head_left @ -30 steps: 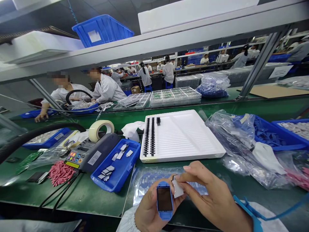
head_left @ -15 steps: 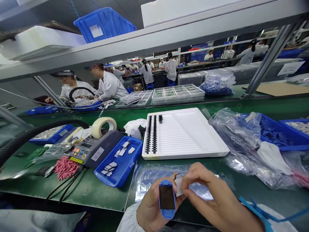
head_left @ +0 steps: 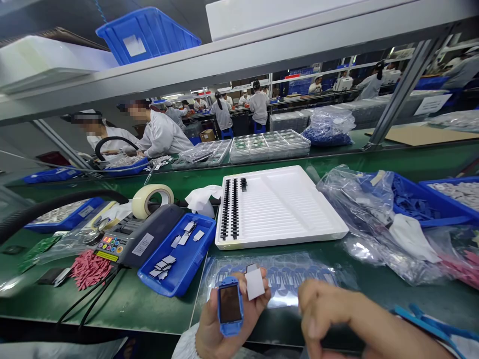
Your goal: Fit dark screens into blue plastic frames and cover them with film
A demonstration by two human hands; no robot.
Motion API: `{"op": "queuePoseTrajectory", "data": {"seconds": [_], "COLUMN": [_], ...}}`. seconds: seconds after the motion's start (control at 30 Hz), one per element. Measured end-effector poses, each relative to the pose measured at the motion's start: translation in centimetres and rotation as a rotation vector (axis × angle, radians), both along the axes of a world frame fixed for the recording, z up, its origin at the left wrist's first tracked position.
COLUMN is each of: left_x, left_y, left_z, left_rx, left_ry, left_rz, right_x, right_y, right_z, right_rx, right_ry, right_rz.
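My left hand [head_left: 239, 319] is closed around a blue watch case [head_left: 229, 326] with a dark rectangular screen that faces up. Between its fingers and to the right of the case, the same hand also grips a flat white square piece [head_left: 255, 284] with a grey edge behind it. My right hand [head_left: 333, 311] hovers to the right, apart from both items, slightly blurred. Its fingers are curled in, and whatever they may hold is hidden. Beneath the hands lies a clear plastic sheet [head_left: 299, 269] with blue rounded shapes.
A white ribbed tray [head_left: 284, 209] holds black parts in its left rows. Left of it are a blue bin [head_left: 175, 279] with small white pieces, a tape roll [head_left: 152, 200], a grey machine [head_left: 149, 234] and pink parts [head_left: 90, 269]. Plastic bags [head_left: 359, 209] lie right. Co-workers sit beyond.
My right hand has let go of the white square piece and drawn away to the right. The left hand has shifted left, still with the watch case, and the white piece now faces me.
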State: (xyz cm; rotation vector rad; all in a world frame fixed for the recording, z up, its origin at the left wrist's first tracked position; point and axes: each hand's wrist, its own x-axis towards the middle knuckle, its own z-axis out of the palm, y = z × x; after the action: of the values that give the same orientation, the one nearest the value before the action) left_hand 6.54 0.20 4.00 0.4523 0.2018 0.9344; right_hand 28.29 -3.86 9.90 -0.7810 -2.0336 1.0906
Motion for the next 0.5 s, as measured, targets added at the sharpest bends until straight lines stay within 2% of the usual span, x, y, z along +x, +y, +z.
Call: {"op": "queuePoseTrajectory", "data": {"seconds": [0.1, 0.27, 0.4, 0.5], "left_x": [-1.0, -3.0, -4.8, -5.7], "left_y": [0.0, -0.1, -0.7, -1.4], "left_z": [0.4, 0.3, 0.8, 1.9], "left_rx": [-0.054, -0.111, -0.131, -0.192], "left_ry": [0.016, 0.029, 0.031, 0.071], "left_rz": [0.062, 0.172, 0.255, 0.308], "right_x": [1.5, 5.0, 9.7, 12.8], "right_y": [0.4, 1.1, 2.3, 2.5], "right_z": [-0.7, -3.2, -7.1, -10.4], "right_rx": [0.033, 0.020, 0.020, -0.023], "right_ry": [0.030, 0.027, -0.226, -0.345], "right_rz": [-0.137, -0.489, -0.861, -0.970]}}
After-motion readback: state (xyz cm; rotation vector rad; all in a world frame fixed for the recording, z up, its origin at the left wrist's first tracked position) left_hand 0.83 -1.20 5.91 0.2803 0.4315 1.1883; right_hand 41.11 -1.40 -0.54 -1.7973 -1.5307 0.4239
